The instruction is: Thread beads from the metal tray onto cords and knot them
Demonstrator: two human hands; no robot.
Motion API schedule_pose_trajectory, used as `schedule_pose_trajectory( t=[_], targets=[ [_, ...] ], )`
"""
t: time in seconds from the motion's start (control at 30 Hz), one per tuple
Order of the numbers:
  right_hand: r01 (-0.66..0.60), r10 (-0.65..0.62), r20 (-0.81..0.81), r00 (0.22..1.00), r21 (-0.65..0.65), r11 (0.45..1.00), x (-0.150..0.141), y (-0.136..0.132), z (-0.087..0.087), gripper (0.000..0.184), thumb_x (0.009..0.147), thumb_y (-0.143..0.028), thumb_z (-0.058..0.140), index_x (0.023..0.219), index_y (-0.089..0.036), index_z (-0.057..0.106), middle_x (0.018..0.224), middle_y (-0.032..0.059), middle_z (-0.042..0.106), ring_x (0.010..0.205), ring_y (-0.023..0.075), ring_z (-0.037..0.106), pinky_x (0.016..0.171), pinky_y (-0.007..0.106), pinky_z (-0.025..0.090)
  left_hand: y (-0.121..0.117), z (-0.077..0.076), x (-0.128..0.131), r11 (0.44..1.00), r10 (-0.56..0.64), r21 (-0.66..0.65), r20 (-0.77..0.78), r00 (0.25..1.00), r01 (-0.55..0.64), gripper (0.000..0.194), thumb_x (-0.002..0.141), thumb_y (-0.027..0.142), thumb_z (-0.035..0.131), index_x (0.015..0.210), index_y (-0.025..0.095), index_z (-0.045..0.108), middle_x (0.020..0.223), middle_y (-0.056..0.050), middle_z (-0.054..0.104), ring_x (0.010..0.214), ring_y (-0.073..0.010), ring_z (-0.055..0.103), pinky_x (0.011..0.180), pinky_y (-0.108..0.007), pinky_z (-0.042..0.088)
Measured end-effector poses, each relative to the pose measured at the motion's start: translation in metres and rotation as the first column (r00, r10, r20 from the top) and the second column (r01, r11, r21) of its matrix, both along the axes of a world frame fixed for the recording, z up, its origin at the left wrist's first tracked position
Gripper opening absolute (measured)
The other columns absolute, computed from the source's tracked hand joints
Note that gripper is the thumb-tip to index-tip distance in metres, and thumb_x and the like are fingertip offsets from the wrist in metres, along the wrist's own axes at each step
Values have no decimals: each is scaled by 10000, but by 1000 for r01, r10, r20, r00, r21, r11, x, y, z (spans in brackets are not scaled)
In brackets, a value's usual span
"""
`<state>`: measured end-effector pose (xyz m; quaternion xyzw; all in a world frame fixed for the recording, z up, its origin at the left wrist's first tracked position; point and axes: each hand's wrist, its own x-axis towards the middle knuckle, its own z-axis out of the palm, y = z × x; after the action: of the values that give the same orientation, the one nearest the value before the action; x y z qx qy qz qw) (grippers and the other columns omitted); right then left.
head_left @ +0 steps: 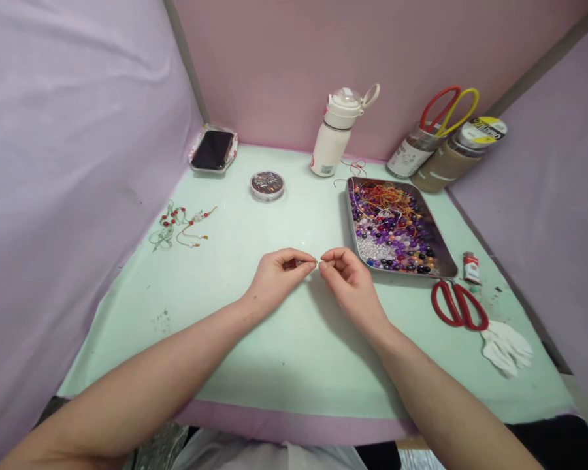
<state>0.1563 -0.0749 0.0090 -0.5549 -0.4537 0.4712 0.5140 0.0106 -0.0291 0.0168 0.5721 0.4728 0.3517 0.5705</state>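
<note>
Over the middle of the pale green tabletop (255, 294), my left hand (283, 275) is closed, thumb and forefinger pinching a small piece with red and gold on it (291, 264). Most of that piece is covered by the fingers, so its kind does not show. Facing it, the fingertips of my right hand (345, 277) are pinched together just beside the piece's gold tip. What they hold, if anything, is too small to make out. Nearest to my right hand is a metal tray (445, 266) of mixed beads (387, 228) with tangled orange thread (385, 196) on top.
Red-handled scissors (459, 305), a lighter (471, 268) and a white glove (507, 347) lie at right. Behind stand a cream bottle (332, 140) and two containers, one a jar (408, 156). A phone (213, 150), a round case (267, 187) and a beaded green cord (164, 232) lie left.
</note>
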Motion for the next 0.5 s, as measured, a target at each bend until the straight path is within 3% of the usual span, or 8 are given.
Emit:
schedule_pose_trajectory(
  t=[0.13,0.5],
  targets=[
    [33,-51,178,983,103,994,-2,-1,-2,83,846,-287,581,849,-208,556,767,-7,567,673,128,500,627,261,392,-1,-1,2,997,-2,-76,57,998,7,157,687,272,691,795,164,731,792,-40,712,731,-147,601,725,-289,458],
    [33,-101,402,910,173,984,1,-3,-3,81,860,-272,531,808,-215,557,704,-5,551,579,127,455,553,258,365,-1,-5,3,942,14,-318,347,938,104,169,675,233,722,819,146,744,836,-60,726,772,-138,620,860,-328,463]
  ],
)
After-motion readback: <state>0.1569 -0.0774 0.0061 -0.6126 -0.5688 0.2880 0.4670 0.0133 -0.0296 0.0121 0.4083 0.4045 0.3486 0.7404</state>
